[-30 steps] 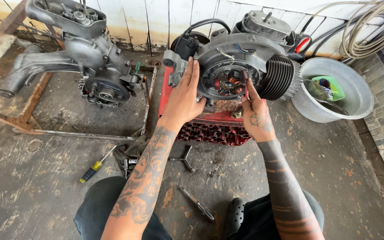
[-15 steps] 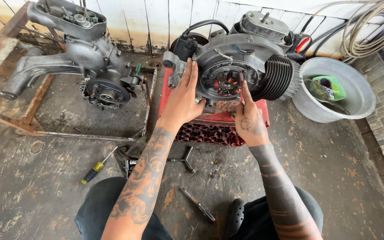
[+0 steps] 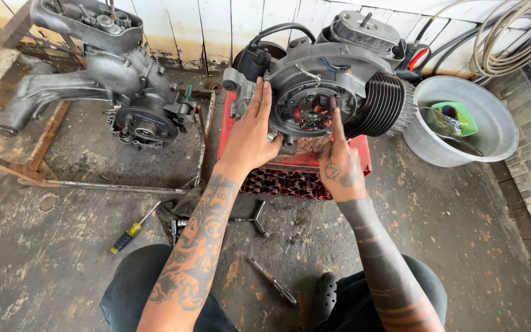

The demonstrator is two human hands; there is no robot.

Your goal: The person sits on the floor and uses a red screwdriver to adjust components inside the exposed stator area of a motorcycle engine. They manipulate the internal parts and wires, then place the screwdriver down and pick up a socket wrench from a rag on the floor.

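- Far left of the red crate (image 3: 339, 161), a second engine casing (image 3: 124, 86) sits on a rusty steel frame (image 3: 38, 160), untouched.
- Left of and below the crate, on the stained floor, lie a yellow-handled screwdriver (image 3: 131, 230), a three-way socket wrench (image 3: 254, 218) and a straight bar tool (image 3: 271, 281).
- The left hand (image 3: 250, 132) lies flat, fingers spread, on the left rim of the scooter engine (image 3: 333, 80), steadying it; it holds nothing.
- The engine rests on top of the crate, its stator plate (image 3: 311, 110) open to view with the cover already off; wiring and coils remain in place, so I judge the work is partway.
- The right hand (image 3: 339, 166) points one raised finger into the stator opening, other fingers curled; whether it pinches anything, I cannot tell.
- Right of the crate stands a metal basin (image 3: 490, 123) holding a green dish (image 3: 459, 117); hoses (image 3: 511, 37) coil behind. Nothing blocks the hands.
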